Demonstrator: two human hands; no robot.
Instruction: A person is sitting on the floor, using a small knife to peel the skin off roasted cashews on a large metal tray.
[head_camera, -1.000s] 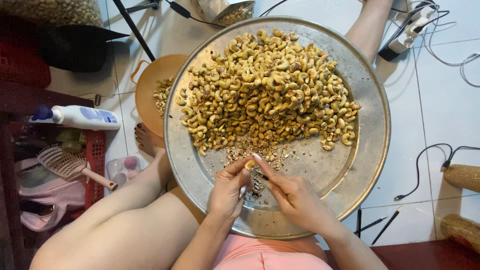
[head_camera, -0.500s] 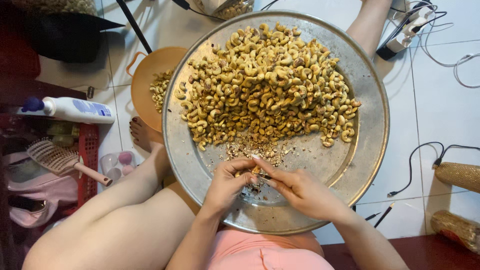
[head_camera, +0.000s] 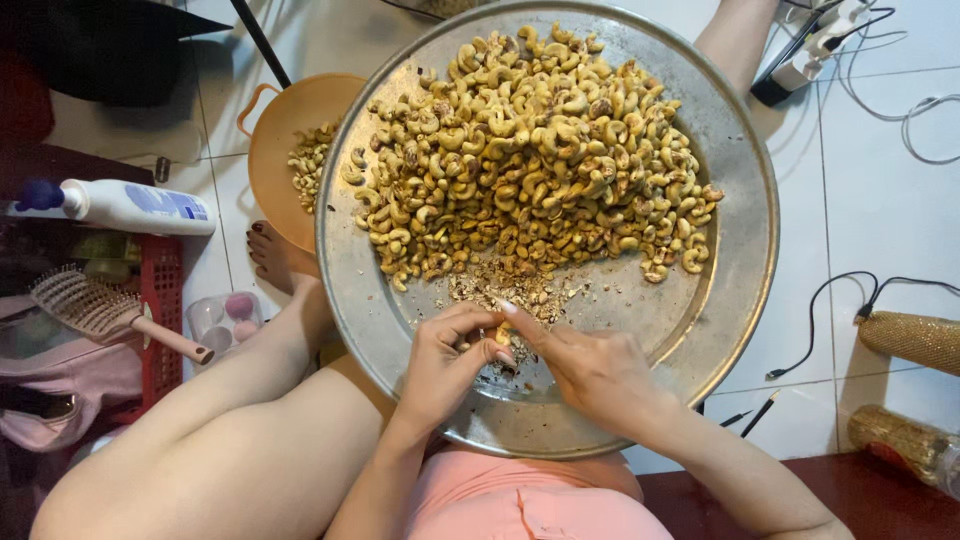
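Observation:
A big round metal tray (head_camera: 735, 250) rests on my lap, with a heap of cashew nuts (head_camera: 530, 160) piled over its far half. Bits of husk (head_camera: 510, 285) lie scattered just below the heap. My left hand (head_camera: 445, 365) and my right hand (head_camera: 590, 370) meet over the near part of the tray. Between their fingertips they pinch one cashew nut (head_camera: 502, 335). Both hands are closed around it, thumbs and forefingers touching the nut.
An orange bowl (head_camera: 285, 130) with some nuts sits on the floor left of the tray. A white lotion bottle (head_camera: 125, 205), a hairbrush (head_camera: 100, 310) and a red basket (head_camera: 160, 330) lie at the left. Cables, a power strip (head_camera: 810, 60) and gold glittery items (head_camera: 910, 340) are at the right.
The view has shifted slightly. My hands stay together over the tray's near part, working the same nut between the fingertips.

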